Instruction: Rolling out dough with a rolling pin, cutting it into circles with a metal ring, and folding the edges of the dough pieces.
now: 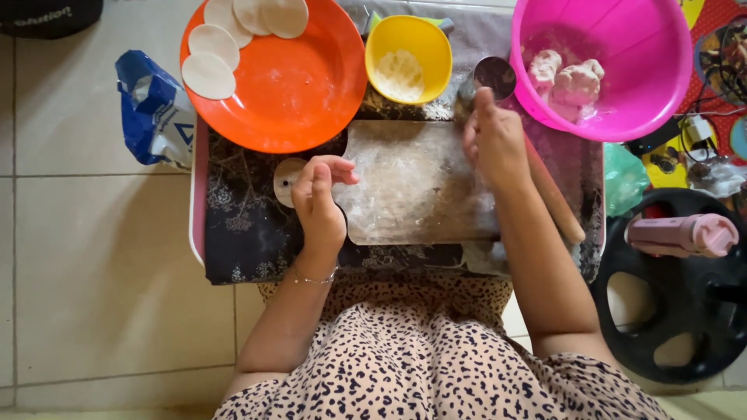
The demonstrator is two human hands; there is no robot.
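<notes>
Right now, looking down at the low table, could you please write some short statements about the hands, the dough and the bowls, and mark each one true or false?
1. The left hand touches a round dough disc beside the floured board. True.
2. The orange plate carries no dough. False: several flat white discs lie along its upper left rim.
3. Lumps of dough sit in the pink basin. True.
4. The right hand holds the rolling pin. False: the pin lies on the table beside that arm; the hand is at the board's upper right corner, near a round metal cutter.
5. The yellow bowl holds white flour. True.
</notes>
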